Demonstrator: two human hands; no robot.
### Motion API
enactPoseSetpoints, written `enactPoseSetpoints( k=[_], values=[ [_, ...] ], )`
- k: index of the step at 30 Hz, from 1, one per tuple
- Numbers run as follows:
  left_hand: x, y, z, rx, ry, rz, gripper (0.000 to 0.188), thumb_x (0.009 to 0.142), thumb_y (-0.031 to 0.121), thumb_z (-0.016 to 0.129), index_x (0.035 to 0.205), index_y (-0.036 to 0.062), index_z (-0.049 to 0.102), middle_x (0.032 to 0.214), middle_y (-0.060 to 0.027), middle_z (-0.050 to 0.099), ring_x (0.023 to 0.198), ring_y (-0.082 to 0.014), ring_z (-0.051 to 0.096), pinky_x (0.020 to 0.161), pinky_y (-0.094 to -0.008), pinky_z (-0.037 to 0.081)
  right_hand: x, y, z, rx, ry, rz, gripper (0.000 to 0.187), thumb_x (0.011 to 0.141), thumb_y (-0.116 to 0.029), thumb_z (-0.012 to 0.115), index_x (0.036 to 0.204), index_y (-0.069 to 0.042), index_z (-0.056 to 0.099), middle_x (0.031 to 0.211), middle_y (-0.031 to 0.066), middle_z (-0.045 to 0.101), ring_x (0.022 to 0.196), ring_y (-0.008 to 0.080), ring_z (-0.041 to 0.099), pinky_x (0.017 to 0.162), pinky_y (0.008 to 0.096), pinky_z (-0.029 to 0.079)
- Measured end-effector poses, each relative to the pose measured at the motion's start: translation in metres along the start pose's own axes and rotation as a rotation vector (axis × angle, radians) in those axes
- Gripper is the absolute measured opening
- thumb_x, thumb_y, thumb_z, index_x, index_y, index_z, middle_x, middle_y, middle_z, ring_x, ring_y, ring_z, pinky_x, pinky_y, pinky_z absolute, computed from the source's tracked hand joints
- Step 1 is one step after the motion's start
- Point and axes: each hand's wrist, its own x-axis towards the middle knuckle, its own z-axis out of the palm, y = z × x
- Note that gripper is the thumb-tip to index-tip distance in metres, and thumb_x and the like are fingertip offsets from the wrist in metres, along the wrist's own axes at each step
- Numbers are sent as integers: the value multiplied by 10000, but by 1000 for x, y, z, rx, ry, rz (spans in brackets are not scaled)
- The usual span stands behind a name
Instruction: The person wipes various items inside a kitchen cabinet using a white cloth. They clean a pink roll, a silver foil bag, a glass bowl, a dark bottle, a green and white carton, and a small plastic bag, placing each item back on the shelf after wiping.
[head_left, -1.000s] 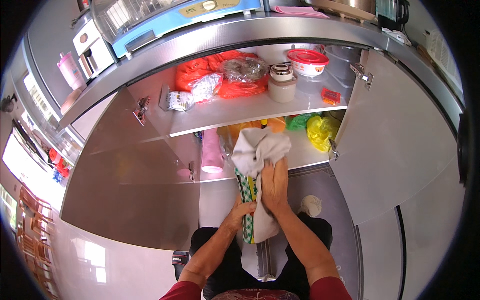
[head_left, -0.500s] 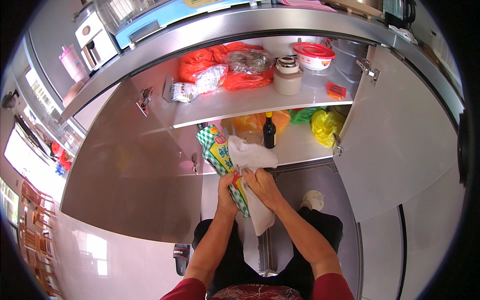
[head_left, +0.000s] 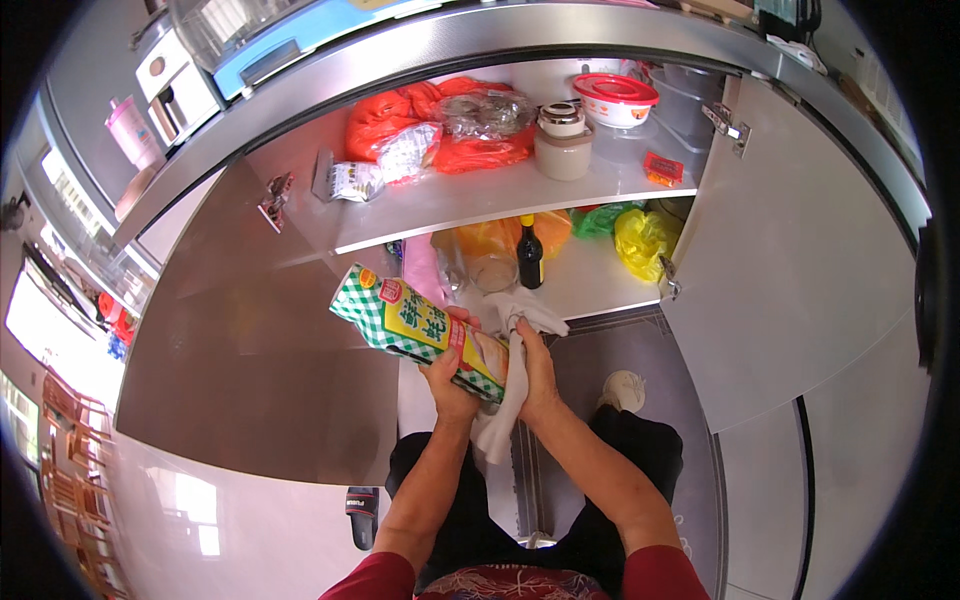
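A carton (head_left: 420, 318) with green-and-white checks and a yellow panel is tilted in front of the open cabinet, its top toward the left door. My left hand (head_left: 452, 388) is closed around its lower part, thumb on the front and fingers behind. In my right hand (head_left: 537, 372) is a white cloth (head_left: 515, 385), bunched and pressed over the carton's lower right end. One end of the cloth hangs down between my forearms. Just beyond the cloth, a dark bottle (head_left: 530, 255) with a yellow cap stands upright on the cabinet's lower shelf.
Cabinet doors stand open at left (head_left: 260, 340) and right (head_left: 800, 270). The upper shelf (head_left: 480, 212) bears red bags (head_left: 480, 150), a beige jar (head_left: 563, 150) and a red-lidded bowl (head_left: 617, 105). Yellow (head_left: 645, 240) and green bags lie below. A slipper (head_left: 362, 515) is on the floor.
The carton has tipped further left and turned its printed face up. My right hand and the cloth have shifted to its lower end. The view has moved slightly.
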Motion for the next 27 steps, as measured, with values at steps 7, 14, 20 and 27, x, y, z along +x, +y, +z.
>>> enactPoseSetpoints(
  k=[7, 14, 20, 27],
  values=[
    [-6, 15, 20, 51, 68, -62, 509, 762, 200, 562, 1201, -7, 409, 1084, -125, 519, 1014, -231, 524, 918, -368, 411, 55, 4, -31, 175, -297, 78, 399, 885, -395, 480, 1151, -99, 506, 1045, 114, 563, 904, 216, 566, 818, 331, 472],
    [-1, 20, 18, 72, 250, -90, 442, 799, 191, 579, 1172, -8, 448, 1072, -108, 534, 977, -214, 543, 875, -373, 451, 41, 28, -44, 210, -331, 222, 405, 919, -361, 448, 1163, -37, 468, 1046, 135, 550, 896, 249, 576, 800, 375, 492],
    [5, 41, 29, 62, 240, -58, 402, 802, 239, 568, 1127, 22, 471, 1047, -105, 550, 987, -222, 544, 871, -383, 458, -30, 3, 14, -556, -386, -211, 267, 909, -239, 450, 1114, -69, 472, 894, 60, 569, 759, 162, 583, 659, 300, 515],
    [5, 39, 11, -81, 156, -124, 455, 788, 204, 558, 1191, 47, 416, 1054, -127, 555, 997, -244, 549, 887, -407, 455, -50, -6, -3, -303, -242, -31, 198, 926, -230, 459, 1082, -107, 464, 878, 36, 553, 753, 116, 572, 618, 237, 503]
  ],
)
